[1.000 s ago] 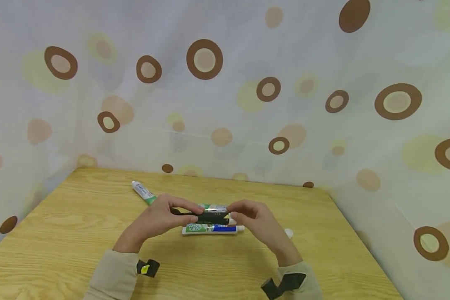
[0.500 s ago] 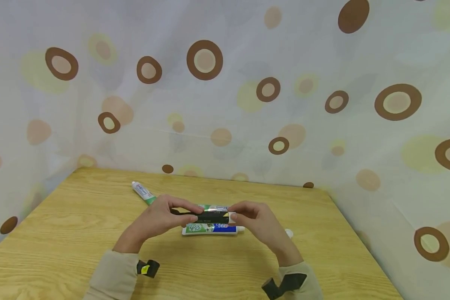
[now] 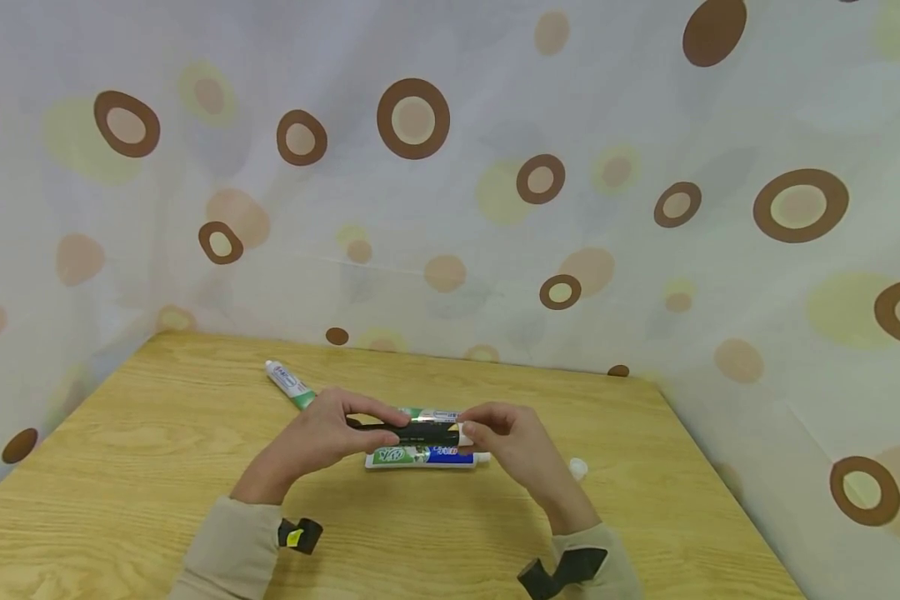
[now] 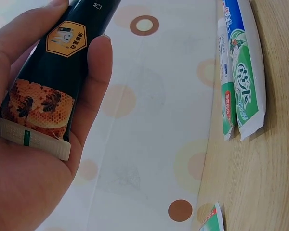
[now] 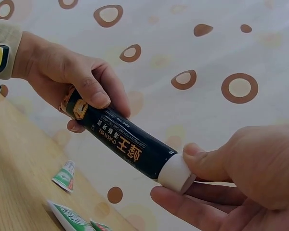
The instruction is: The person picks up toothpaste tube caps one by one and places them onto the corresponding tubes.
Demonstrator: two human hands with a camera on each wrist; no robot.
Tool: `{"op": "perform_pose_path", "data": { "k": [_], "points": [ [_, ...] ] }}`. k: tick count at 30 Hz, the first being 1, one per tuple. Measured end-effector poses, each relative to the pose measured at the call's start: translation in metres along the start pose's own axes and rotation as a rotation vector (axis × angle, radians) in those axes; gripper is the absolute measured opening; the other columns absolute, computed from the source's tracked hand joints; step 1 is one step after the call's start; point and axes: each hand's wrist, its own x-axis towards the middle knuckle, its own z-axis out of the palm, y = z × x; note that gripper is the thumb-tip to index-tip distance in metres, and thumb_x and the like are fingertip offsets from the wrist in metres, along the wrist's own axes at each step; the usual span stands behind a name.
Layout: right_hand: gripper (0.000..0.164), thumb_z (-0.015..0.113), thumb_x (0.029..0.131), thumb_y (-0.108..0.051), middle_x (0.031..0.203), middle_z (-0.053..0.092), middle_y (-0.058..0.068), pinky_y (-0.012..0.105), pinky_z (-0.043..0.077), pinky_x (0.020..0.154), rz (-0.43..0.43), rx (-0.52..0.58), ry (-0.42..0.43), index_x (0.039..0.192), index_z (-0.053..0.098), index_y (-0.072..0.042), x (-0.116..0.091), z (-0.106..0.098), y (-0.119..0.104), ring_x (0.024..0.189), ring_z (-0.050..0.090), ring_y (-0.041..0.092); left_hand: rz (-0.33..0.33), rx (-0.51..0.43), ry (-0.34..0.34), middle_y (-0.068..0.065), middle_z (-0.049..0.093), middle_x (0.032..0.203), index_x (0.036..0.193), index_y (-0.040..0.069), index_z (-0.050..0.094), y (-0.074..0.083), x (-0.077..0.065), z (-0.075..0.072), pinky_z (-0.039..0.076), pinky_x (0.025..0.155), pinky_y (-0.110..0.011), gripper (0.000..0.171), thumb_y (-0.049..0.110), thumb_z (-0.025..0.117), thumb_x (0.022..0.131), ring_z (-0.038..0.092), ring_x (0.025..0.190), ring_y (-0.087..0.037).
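In the head view, my left hand (image 3: 318, 437) grips the crimped end of a black toothpaste tube (image 3: 429, 433), held level above the table. Thumb and fingers lie along opposite sides of it. My right hand (image 3: 523, 446) pinches the tube's white cap (image 5: 174, 173) between thumb and fingers at the other end. The right wrist view shows gold lettering on the tube and the cap sitting on its neck. Honeycomb and bees are printed near the crimp, seen on the toothpaste tube (image 4: 43, 106) in the left wrist view.
Below the hands, a green-and-blue toothpaste tube (image 3: 420, 457) lies on the wooden table (image 3: 390, 542), with a second green-and-white tube (image 3: 433, 415) behind it. Another tube (image 3: 288, 383) lies farther left, partly behind the left hand. A small white round piece (image 3: 578, 468) rests at right.
Both hands keep their hold on the black toothpaste tube in nearly the same place. The head view has shifted very slightly.
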Motion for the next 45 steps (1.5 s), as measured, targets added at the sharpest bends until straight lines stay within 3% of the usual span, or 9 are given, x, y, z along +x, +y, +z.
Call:
{"op": "perform_pose_path", "data": {
  "k": [10, 19, 24, 29, 33, 45],
  "points": [
    [0.029, 0.067, 0.095, -0.020, 0.115, 0.069, 0.015, 0.031, 0.055, 0.089, -0.009, -0.029, 0.002, 0.119, 0.067, -0.003, 0.003, 0.000, -0.001, 0.098, 0.069, 0.023, 0.013, 0.009, 0.016, -0.005, 0.072, 0.121, 0.108, 0.023, 0.079, -0.001, 0.000, -0.001, 0.056, 0.069, -0.030, 0.021, 0.029, 0.078, 0.087, 0.068, 0.088, -0.017],
    [0.024, 0.067, 0.095, -0.016, 0.108, 0.071, 0.015, 0.031, 0.056, 0.087, 0.005, -0.057, 0.061, 0.115, 0.069, -0.002, 0.002, 0.003, 0.000, 0.096, 0.070, 0.035, 0.047, 0.081, 0.009, -0.001, 0.072, 0.119, 0.108, 0.028, 0.078, -0.001, 0.002, 0.001, 0.056, 0.070, -0.029, 0.022, 0.028, 0.078, 0.086, 0.067, 0.092, -0.019],
    [0.022, 0.068, 0.094, -0.016, 0.106, 0.071, 0.015, 0.032, 0.057, 0.086, 0.005, -0.052, 0.081, 0.112, 0.070, -0.003, 0.003, 0.003, -0.001, 0.092, 0.071, 0.029, 0.068, 0.094, 0.007, 0.001, 0.072, 0.119, 0.108, 0.029, 0.077, -0.001, 0.002, 0.001, 0.056, 0.071, -0.029, 0.022, 0.028, 0.078, 0.086, 0.066, 0.099, -0.021],
    [0.024, 0.070, 0.094, -0.019, 0.109, 0.071, 0.014, 0.036, 0.056, 0.089, 0.008, -0.038, 0.056, 0.112, 0.070, -0.004, 0.002, 0.000, 0.001, 0.092, 0.070, 0.022, 0.098, 0.107, -0.020, 0.001, 0.071, 0.122, 0.112, 0.027, 0.077, -0.002, 0.001, 0.000, 0.056, 0.074, -0.028, 0.025, 0.027, 0.078, 0.087, 0.066, 0.105, -0.020],
    [0.026, 0.070, 0.093, -0.022, 0.109, 0.071, 0.012, 0.031, 0.055, 0.089, 0.019, -0.040, 0.045, 0.113, 0.070, -0.006, 0.001, -0.004, 0.001, 0.094, 0.070, 0.019, 0.117, 0.118, -0.041, 0.000, 0.070, 0.124, 0.115, 0.027, 0.076, -0.004, 0.001, -0.001, 0.056, 0.074, -0.028, 0.027, 0.029, 0.077, 0.088, 0.066, 0.106, -0.020],
    [0.020, 0.070, 0.093, -0.017, 0.112, 0.068, 0.013, 0.032, 0.053, 0.086, 0.004, -0.108, -0.027, 0.110, 0.070, -0.006, -0.002, -0.018, 0.009, 0.098, 0.066, 0.021, 0.103, 0.159, -0.088, 0.003, 0.070, 0.124, 0.117, 0.025, 0.075, -0.007, -0.001, -0.002, 0.049, 0.064, -0.026, 0.028, 0.021, 0.075, 0.089, 0.060, 0.090, -0.018]
  ]
}}
